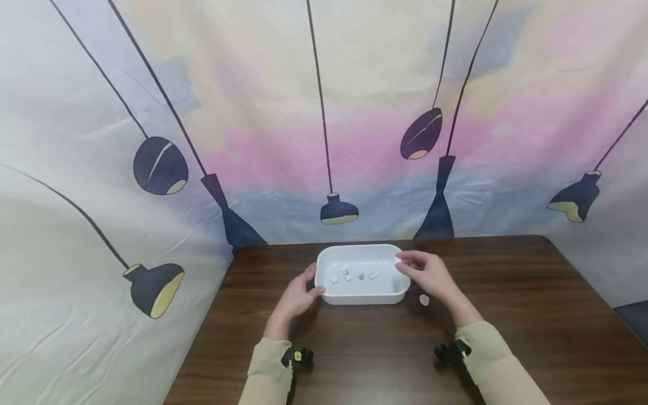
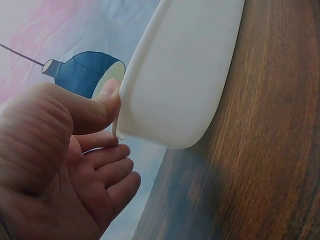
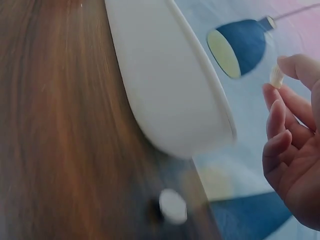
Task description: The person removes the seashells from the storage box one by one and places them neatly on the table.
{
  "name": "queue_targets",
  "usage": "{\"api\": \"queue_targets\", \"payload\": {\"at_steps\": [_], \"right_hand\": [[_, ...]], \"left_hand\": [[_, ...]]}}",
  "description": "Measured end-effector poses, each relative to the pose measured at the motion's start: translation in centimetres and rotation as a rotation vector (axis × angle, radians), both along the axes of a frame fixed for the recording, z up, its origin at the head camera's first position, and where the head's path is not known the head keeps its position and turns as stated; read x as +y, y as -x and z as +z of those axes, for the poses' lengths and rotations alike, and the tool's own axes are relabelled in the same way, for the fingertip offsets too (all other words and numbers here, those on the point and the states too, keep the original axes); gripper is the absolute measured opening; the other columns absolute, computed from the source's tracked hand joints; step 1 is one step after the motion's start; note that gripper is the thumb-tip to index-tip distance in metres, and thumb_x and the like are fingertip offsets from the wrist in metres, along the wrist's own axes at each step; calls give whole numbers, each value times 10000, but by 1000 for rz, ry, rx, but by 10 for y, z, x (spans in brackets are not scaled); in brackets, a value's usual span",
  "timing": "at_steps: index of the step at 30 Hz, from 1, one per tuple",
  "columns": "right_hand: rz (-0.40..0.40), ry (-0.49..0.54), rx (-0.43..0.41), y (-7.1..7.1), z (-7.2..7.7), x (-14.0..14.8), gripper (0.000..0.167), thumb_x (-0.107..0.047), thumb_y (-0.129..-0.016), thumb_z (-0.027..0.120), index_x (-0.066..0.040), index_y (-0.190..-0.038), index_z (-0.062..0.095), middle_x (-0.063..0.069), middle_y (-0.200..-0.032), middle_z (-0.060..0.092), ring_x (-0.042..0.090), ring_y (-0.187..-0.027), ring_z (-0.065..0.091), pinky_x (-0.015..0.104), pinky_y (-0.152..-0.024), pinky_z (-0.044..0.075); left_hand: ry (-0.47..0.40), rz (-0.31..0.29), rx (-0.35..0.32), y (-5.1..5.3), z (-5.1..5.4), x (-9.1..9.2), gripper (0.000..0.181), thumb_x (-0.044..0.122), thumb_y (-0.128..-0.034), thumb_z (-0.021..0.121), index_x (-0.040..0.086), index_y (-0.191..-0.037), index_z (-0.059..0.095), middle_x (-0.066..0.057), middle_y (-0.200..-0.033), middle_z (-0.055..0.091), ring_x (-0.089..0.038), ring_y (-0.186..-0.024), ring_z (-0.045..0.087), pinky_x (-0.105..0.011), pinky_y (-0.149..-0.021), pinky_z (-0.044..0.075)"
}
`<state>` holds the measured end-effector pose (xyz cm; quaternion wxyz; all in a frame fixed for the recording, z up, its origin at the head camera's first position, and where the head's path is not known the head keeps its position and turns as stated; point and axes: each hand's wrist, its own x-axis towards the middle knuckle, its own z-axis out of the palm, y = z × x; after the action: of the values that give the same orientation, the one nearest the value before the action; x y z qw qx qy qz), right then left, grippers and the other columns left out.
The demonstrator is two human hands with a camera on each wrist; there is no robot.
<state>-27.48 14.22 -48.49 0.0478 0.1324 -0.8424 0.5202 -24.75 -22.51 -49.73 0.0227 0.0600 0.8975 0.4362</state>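
Observation:
A white oval-cornered dish (image 1: 364, 299) stands near the table's back edge with several small pale shell-like pieces (image 1: 347, 277) in it. My left hand (image 1: 296, 296) grips the dish's left end, thumb and fingertips pinching its rim (image 2: 121, 107) in the left wrist view. Over the dish's right end, my right hand (image 1: 429, 275) pinches one small pale piece (image 3: 276, 77) between thumb and fingertips. Another whitish piece (image 1: 424, 300) lies on the table just right of the dish, blurred in the right wrist view (image 3: 173, 206).
The dark brown wooden table (image 1: 374, 349) extends to both sides of the dish and in front of it. Behind it hangs a pastel cloth (image 1: 273, 185) printed with dark lamps. A small black device is strapped at each wrist.

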Motion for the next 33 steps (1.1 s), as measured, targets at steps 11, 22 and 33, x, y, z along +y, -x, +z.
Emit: {"api": "queue_targets", "payload": {"at_steps": [11,22,33], "right_hand": [[-51,-62,-64,-8,-14,58,382,-318,-1007,779,-61,-1288,761,90,-1135,784,207,-950,659,257,-788,555],[67,-276,-117,-10,-29,79,361,-359,-981,798,-58,-1181,789,-8,-986,759,134,-863,661,302,-758,563],[117,-317,-169,-14,-39,82,266,-316,-946,830,-79,-1064,805,-30,-891,727,165,-835,640,338,-743,538]], "left_hand": [[-15,-6,-3,1,0,0,708,146,-1028,711,-7,-1635,382,-154,-1712,345,-373,-1578,320,-571,-1276,264],[-22,-14,10,1,-1,-2,716,133,-1030,698,-3,-1646,358,-131,-1724,320,-349,-1589,301,-561,-1283,250],[-37,0,-21,1,0,0,707,138,-1035,694,28,-1653,368,-107,-1729,321,-348,-1591,300,-573,-1280,251]]}}
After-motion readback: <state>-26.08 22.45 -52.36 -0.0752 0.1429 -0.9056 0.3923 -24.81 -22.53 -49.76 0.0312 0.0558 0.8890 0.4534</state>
